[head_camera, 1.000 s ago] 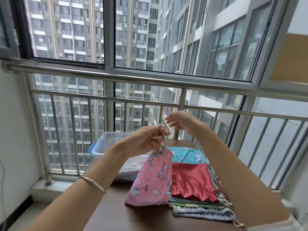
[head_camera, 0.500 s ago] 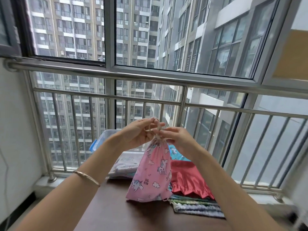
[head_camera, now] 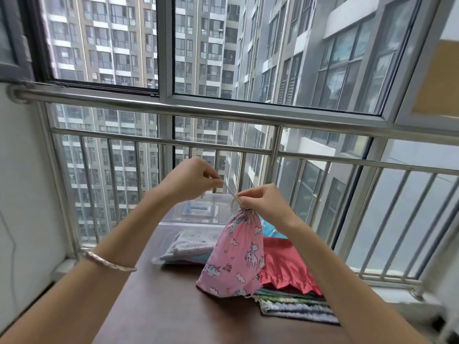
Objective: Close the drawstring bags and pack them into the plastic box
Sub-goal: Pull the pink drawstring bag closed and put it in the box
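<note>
**Pink bag being cinched, box waiting behind**

Left hand (head_camera: 188, 181) pinches the cord (head_camera: 229, 191) between thumb and fingertips and draws it toward 10 o'clock. Right hand (head_camera: 263, 204) is curled tight round the gathered neck of the pink drawstring bag (head_camera: 236, 256). The bag hangs from that grip, and we read its bottom edge as down on the counter (head_camera: 161, 306).

We judge it light, soft, floppy cloth, not fragile. Best hold is the bunched neck; the cord is thin and may slip.

The clear plastic box (head_camera: 188, 219) sits at 10 o'clock of the bag, close behind, with flat bags inside. A red bag (head_camera: 285, 264) lies at 3 o'clock on a striped stack (head_camera: 298, 306).

The counter is dark and smooth. The room is a narrow balcony: steel railing (head_camera: 223, 112) at 12 o'clock, white wall at 9, tower blocks beyond the glass.
</note>
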A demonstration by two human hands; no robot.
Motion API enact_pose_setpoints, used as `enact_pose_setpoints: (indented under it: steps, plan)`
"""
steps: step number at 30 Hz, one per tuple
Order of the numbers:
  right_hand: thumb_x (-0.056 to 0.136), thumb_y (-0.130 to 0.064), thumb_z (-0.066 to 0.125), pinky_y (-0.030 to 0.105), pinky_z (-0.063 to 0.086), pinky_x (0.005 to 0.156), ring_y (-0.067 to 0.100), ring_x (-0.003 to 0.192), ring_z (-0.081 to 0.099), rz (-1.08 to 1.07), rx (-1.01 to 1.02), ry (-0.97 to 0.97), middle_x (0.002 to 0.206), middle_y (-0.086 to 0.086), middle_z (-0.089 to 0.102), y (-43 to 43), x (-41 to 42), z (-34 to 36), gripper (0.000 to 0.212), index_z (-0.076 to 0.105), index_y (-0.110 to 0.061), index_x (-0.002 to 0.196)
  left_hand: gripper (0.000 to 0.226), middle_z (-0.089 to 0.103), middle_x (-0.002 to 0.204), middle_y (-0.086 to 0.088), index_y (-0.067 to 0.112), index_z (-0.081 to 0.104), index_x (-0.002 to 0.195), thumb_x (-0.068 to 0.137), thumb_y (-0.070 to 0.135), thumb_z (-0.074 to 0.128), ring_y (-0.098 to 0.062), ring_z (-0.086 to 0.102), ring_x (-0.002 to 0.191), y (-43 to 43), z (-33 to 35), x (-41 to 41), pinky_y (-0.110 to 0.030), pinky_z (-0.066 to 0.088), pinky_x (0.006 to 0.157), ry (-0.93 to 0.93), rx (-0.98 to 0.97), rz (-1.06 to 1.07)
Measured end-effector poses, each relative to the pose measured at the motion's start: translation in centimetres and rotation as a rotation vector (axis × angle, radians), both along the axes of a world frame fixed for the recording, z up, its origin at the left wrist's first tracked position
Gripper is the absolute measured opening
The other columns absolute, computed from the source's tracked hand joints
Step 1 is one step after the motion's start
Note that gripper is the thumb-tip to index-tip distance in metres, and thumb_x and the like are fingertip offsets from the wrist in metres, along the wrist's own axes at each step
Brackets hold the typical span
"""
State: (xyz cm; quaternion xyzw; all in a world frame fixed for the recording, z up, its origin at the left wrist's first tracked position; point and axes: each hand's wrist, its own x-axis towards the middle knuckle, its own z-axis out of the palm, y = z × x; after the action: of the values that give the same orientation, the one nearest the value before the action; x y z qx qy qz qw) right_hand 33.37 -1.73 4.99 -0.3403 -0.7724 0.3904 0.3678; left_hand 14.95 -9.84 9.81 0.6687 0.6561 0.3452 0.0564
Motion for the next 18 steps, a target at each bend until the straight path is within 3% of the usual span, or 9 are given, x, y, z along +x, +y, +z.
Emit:
enact_pose_setpoints:
  steps: [3,6,9,12,15,18]
  plan:
    - [0.082,-0.010,0.072,0.016,0.052,0.070,0.000,0.071,0.067,0.005,0.114,-0.051,0.076,-0.008,0.073,-0.8,-0.2,0.5,0.012,0.077,-0.013,0.093,0.015,0.072,0.068,-0.001,0.010,0.075,0.087,0.088,0.022,0.066,-0.001,0.064,0.051,0.9,0.0,1.1,-0.011,0.047,0.048,-0.202,0.044,-0.009]
    - [0.081,-0.003,0.072,0.023,0.055,0.074,0.008,0.070,0.065,0.087,0.080,-0.026,0.076,0.002,0.074,-1.7,-0.1,0.9,0.012,0.078,-0.011,0.088,0.013,0.074,0.078,-0.006,0.006,0.074,0.092,0.087,0.015,0.066,-0.014,0.072,0.071,2.4,-0.5,2.8,-0.017,0.054,0.057,-0.372,0.020,-0.031]
    - [0.079,0.004,0.071,0.024,0.056,0.071,0.011,0.069,0.066,0.117,0.088,0.044,0.073,0.006,0.074,-2.2,0.2,0.7,0.018,0.077,-0.013,0.079,0.016,0.072,0.088,-0.011,0.004,0.072,0.097,0.087,0.016,0.066,-0.019,0.070,0.075,3.8,-1.8,3.9,-0.027,0.059,0.069,-0.521,-0.184,-0.085]
    - [0.078,0.007,0.071,0.028,0.059,0.075,0.013,0.070,0.069,0.082,0.085,0.091,0.074,0.005,0.075,-2.5,0.6,0.3,0.028,0.076,-0.020,0.074,0.022,0.067,0.082,-0.008,0.005,0.068,0.100,0.090,0.024,0.063,-0.012,0.064,0.062,4.0,-3.0,4.3,-0.021,0.055,0.057,-0.603,-0.363,-0.082]
    - [0.077,0.005,0.073,0.021,0.056,0.069,0.009,0.068,0.070,0.036,0.066,0.123,0.072,0.002,0.074,-2.6,0.6,-0.2,0.020,0.076,-0.014,0.079,0.020,0.062,0.074,-0.005,0.006,0.065,0.099,0.092,0.024,0.059,-0.010,0.056,0.054,4.3,-3.7,4.6,-0.021,0.049,0.049,-0.574,-0.326,-0.014]
    - [0.075,0.002,0.075,0.027,0.059,0.073,0.016,0.073,0.072,-0.027,0.042,0.143,0.075,0.006,0.075,-2.2,0.5,-0.9,0.015,0.075,-0.013,0.079,0.019,0.053,0.066,-0.004,0.005,0.063,0.084,0.092,0.020,0.055,-0.010,0.041,0.050,4.2,-4.0,4.9,-0.018,0.031,0.038,-0.511,-0.330,0.045]
